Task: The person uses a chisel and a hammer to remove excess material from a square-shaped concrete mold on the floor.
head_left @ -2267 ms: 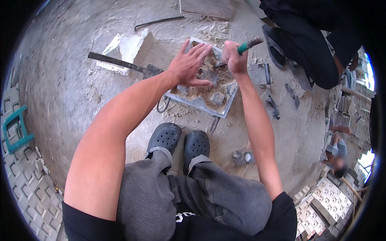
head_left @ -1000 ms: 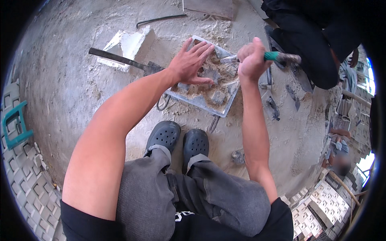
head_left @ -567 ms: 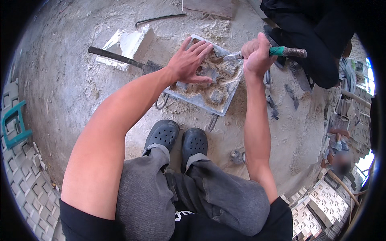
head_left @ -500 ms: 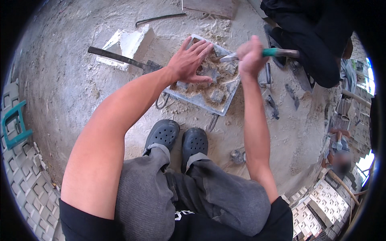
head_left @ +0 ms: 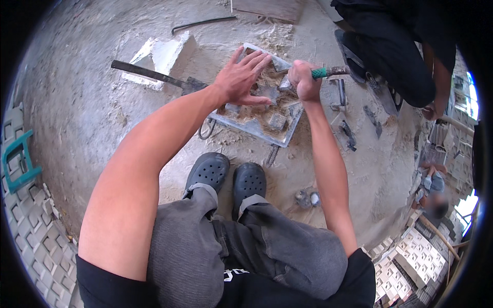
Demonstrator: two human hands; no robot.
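Head view: square grey mould tray (head_left: 292, 128) lies flat on the dusty ground just ahead of the dark clogs (head_left: 226, 177); looks stiff, heavy w/ crusted mortar, best gripped at its rim; left hand (head_left: 241, 79) spread flat, pressing on it; right hand (head_left: 303, 79) clenched round a green-handled tool (head_left: 328, 72), arm nearly straight.

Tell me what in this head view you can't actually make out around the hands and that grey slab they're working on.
- Working end of the green-handled tool: hidden behind the right hand.
- Surface of the grey rectangular slab beneath the left hand: covered by the palm.
- Two small grey lumps by the black clogs: too small to identify.
- Crouching person in black: cut off by the rim.
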